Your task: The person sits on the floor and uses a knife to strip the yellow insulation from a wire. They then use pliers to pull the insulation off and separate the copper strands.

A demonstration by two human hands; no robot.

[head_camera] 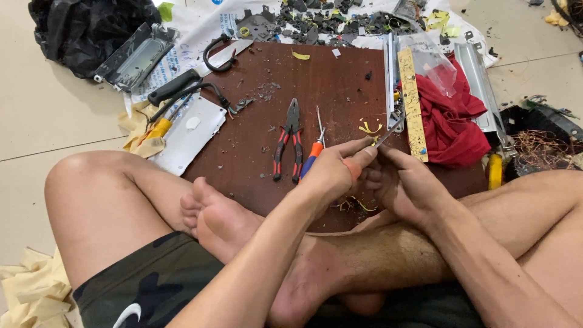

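My left hand (334, 170) is closed around the orange handle of a small tool, whose thin metal tip (390, 129) points up and right. My right hand (408, 182) pinches something small next to it, too hidden to name. Both hands hover over the near edge of a dark brown board (328, 79). Red-handled pliers (289, 141) and an orange and blue screwdriver (314, 147) lie on the board just left of my left hand. Yellow scraps (368, 128) lie near the tool tip.
A red cloth (449, 124), a gold strip (412, 103) and grey metal rails (480, 85) lie to the right. A big knife (197, 71), a white plate (189, 133) and a black bag (85, 27) sit at left. Dark debris (328, 21) covers the white sheet behind. My crossed legs frame the board.
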